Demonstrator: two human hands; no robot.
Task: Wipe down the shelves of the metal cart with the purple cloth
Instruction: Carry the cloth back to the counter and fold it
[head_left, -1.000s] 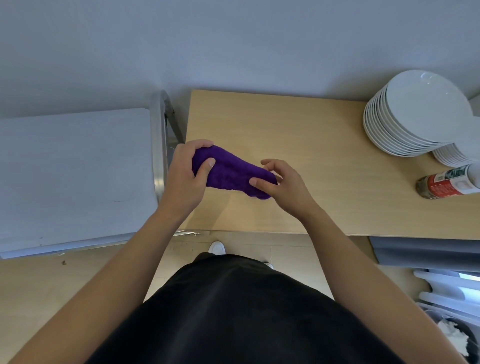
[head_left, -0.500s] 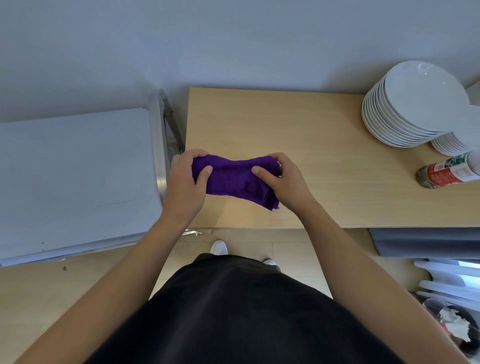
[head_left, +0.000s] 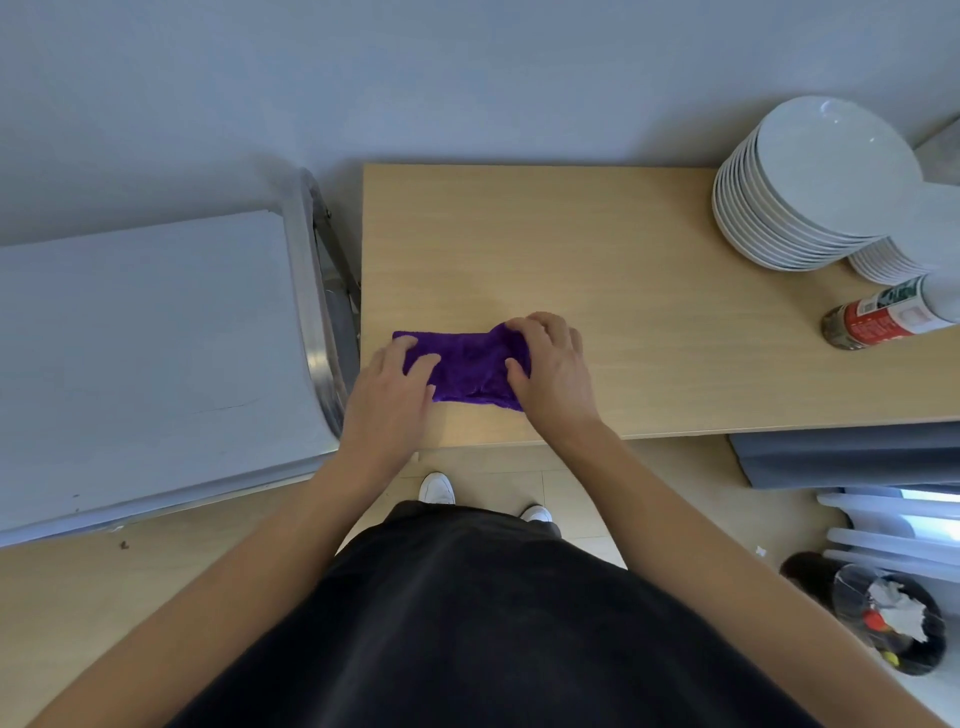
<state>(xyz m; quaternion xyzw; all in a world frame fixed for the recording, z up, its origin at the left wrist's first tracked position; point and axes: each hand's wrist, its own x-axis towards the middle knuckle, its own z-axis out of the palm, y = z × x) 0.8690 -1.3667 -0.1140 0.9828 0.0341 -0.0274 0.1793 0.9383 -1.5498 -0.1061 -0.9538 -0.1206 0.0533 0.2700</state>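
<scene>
1. Purple cloth (head_left: 470, 371) lies on the pale wooden tabletop (head_left: 649, 312), a little left of the frame's centre and close to the tabletop's near edge, stretched out as a folded strip between the two hands.
2. On the strip's left end rests the left hand (head_left: 387, 397), its fingers (head_left: 420, 364) spread apart and laid fairly straight on top of the fabric.
3. At the other end, the right hand (head_left: 556, 374) holds the purple cloth, with its fingers (head_left: 537, 325) curled over the far right edge and the thumb pressed against the near side, so the fabric is bunched and clamped there.
4. Just beside the tabletop, at the left of the frame, stands the metal cart (head_left: 311, 322); its steel rim runs next to the left hand, and its flat pale-grey top shelf fills the left side of the frame.
5. In the upper right, a stack of white plates (head_left: 810, 197) sits on the tabletop, with a smaller stack (head_left: 883, 262) touching it on the right.
6. Below those, a can (head_left: 883, 319) with a red label lies on its side.
7. On the floor in the lower right is a dark bin (head_left: 919, 654) with crumpled rubbish inside.
8. Two white shoes (head_left: 436, 488) show below the tabletop's edge.
</scene>
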